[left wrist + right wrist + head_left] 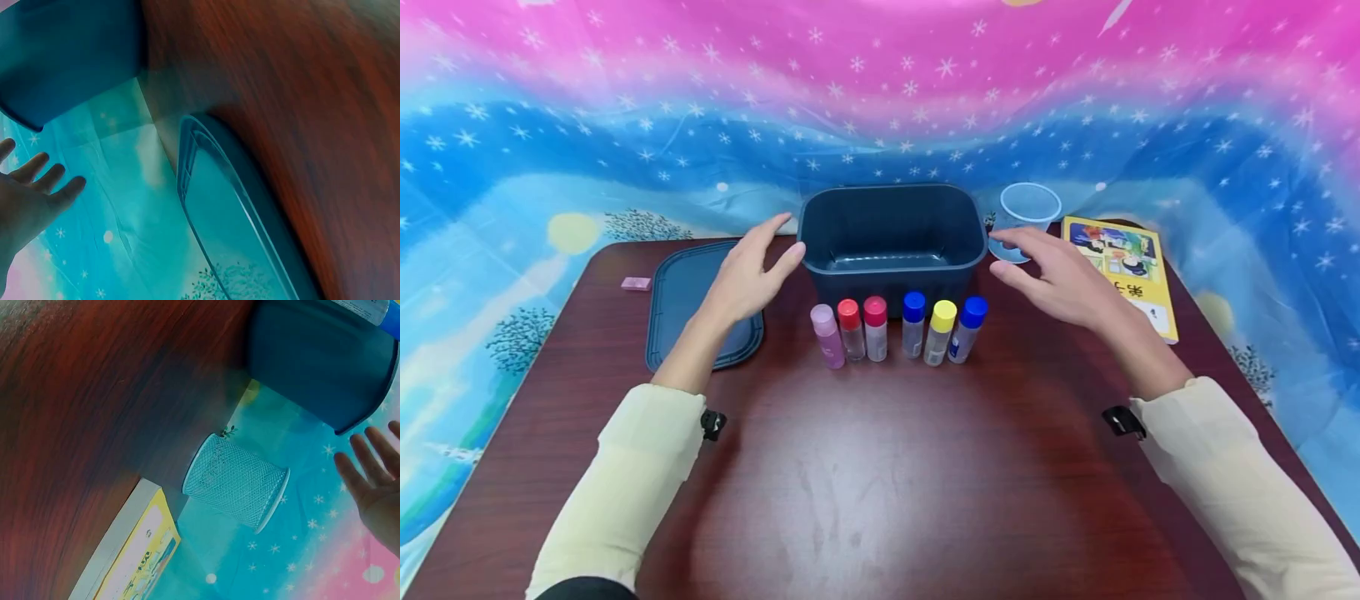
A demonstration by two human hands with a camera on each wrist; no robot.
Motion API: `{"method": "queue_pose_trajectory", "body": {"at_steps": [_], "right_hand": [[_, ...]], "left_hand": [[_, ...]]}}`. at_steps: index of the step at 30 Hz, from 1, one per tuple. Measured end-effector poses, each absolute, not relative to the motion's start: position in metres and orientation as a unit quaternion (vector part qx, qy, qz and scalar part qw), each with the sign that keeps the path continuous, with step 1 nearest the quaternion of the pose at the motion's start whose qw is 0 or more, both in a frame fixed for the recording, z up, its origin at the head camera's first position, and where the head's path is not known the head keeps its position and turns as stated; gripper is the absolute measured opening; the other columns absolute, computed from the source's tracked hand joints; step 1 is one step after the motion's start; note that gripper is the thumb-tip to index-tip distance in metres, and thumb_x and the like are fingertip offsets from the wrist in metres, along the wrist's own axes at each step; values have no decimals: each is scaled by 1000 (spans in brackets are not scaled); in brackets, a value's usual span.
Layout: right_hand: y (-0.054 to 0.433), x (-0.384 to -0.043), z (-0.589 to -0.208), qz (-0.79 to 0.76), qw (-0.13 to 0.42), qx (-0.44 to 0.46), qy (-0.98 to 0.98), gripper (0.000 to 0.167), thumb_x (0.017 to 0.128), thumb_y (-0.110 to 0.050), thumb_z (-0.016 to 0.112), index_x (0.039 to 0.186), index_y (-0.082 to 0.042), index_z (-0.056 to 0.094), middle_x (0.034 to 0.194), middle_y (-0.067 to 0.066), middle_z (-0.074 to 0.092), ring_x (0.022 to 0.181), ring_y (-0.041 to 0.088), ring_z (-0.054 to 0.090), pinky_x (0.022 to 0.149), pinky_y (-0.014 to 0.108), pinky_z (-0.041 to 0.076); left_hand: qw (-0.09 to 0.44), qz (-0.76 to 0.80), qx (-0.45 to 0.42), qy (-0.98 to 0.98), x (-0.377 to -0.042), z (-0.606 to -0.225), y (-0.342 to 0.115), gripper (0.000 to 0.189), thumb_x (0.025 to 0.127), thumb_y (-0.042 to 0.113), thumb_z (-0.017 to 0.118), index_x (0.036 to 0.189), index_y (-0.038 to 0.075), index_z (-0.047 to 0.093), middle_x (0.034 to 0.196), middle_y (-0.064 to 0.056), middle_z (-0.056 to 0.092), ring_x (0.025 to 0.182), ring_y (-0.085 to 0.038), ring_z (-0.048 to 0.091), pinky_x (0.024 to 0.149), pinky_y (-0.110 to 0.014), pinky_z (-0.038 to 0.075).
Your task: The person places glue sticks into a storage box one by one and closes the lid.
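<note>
A dark blue-grey plastic bin (891, 279) stands at the back middle of the table, its open top upward. My left hand (748, 271) hovers at its left side with fingers spread, thumb tip close to the rim. On the other side my right hand (1056, 275) is held likewise, fingertips near the bin's right rim. Neither hand holds anything. In front of the bin stands a row of small capped bottles: a pink one (827, 337), two with red caps (848, 314) (875, 311), two with blue caps (913, 307) (973, 312) and a yellow-capped one (943, 316).
Under the left forearm lies a dark lid (688, 287), with a small pink block (636, 284) beside it. A white mesh pen holder (237, 481) stands right of the bin. A yellow book (1157, 275) lies at the right edge. A patterned cloth (880, 108) hangs behind.
</note>
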State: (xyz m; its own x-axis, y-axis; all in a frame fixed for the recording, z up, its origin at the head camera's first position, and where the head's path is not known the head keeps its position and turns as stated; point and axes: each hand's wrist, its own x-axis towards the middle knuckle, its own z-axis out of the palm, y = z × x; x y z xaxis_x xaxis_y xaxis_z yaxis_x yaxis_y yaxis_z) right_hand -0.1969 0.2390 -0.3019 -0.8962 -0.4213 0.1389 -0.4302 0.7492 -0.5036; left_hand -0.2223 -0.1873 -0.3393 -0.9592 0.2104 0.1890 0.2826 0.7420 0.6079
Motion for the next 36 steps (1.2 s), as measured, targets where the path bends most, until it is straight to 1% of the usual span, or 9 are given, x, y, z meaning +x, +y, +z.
{"method": "queue_pose_trajectory", "body": {"at_steps": [4, 7, 11, 13, 15, 17, 19, 26, 36], "right_hand": [[237, -198, -306, 294, 14, 250, -923, 54, 102, -38, 62, 149, -14, 52, 147, 12, 52, 127, 35, 53, 101, 62, 46], [237, -198, -309, 314, 33, 260, -913, 51, 100, -34, 65, 146, -13, 55, 142, 10, 56, 122, 31, 57, 96, 59, 50], [238, -195, -313, 344, 53, 282, -894, 42, 98, -24, 69, 137, -10, 61, 129, 8, 62, 112, 23, 62, 92, 47, 54], [237, -194, -315, 363, 48, 294, -883, 37, 97, -19, 70, 133, -8, 64, 122, 7, 65, 107, 20, 64, 91, 39, 54], [237, -193, -317, 384, 34, 302, -872, 35, 96, -15, 72, 129, -7, 66, 119, 8, 67, 104, 19, 65, 91, 31, 53], [237, -192, -319, 401, 16, 301, -865, 34, 94, -13, 73, 128, -7, 66, 119, 8, 68, 104, 19, 65, 90, 25, 53], [236, -191, -321, 417, -5, 299, -859, 36, 93, -12, 74, 128, -7, 66, 120, 9, 68, 106, 20, 65, 90, 23, 53], [235, -187, -327, 447, -71, 294, -842, 43, 90, -11, 78, 131, -9, 64, 126, 7, 66, 112, 21, 65, 92, 27, 55], [232, -187, -335, 449, -88, 298, -838, 40, 89, -11, 79, 127, -10, 65, 121, 5, 68, 107, 19, 67, 91, 33, 57]], "left_hand": [[52, -373, -131, -917, -228, -335, -182, 71, 102, 55, 49, 161, 20, 30, 164, -8, 30, 150, -31, 27, 118, -63, 22], [45, -410, -130, -902, -232, -334, -180, 68, 103, 51, 51, 161, 20, 31, 163, -7, 31, 148, -30, 30, 118, -60, 25], [25, -465, -125, -876, -236, -335, -177, 61, 105, 39, 54, 160, 21, 33, 162, -9, 33, 146, -30, 35, 118, -55, 29], [12, -494, -123, -860, -238, -335, -176, 59, 106, 32, 54, 160, 21, 32, 162, -10, 32, 146, -31, 36, 118, -54, 31], [-2, -525, -120, -842, -239, -334, -175, 58, 106, 27, 54, 160, 21, 32, 162, -12, 32, 145, -32, 37, 116, -56, 33], [-14, -557, -117, -822, -240, -334, -173, 57, 106, 23, 53, 160, 21, 33, 161, -13, 32, 143, -33, 38, 114, -59, 35], [-23, -584, -114, -804, -240, -334, -172, 57, 106, 20, 53, 160, 20, 33, 160, -13, 33, 141, -33, 41, 111, -61, 38], [-47, -636, -110, -763, -242, -336, -167, 57, 104, 10, 52, 158, 18, 35, 160, -14, 33, 135, -38, 46, 107, -58, 43], [-60, -652, -105, -748, -246, -342, -167, 60, 102, 5, 50, 159, 18, 34, 159, -12, 34, 135, -40, 44, 106, -57, 45]]}}
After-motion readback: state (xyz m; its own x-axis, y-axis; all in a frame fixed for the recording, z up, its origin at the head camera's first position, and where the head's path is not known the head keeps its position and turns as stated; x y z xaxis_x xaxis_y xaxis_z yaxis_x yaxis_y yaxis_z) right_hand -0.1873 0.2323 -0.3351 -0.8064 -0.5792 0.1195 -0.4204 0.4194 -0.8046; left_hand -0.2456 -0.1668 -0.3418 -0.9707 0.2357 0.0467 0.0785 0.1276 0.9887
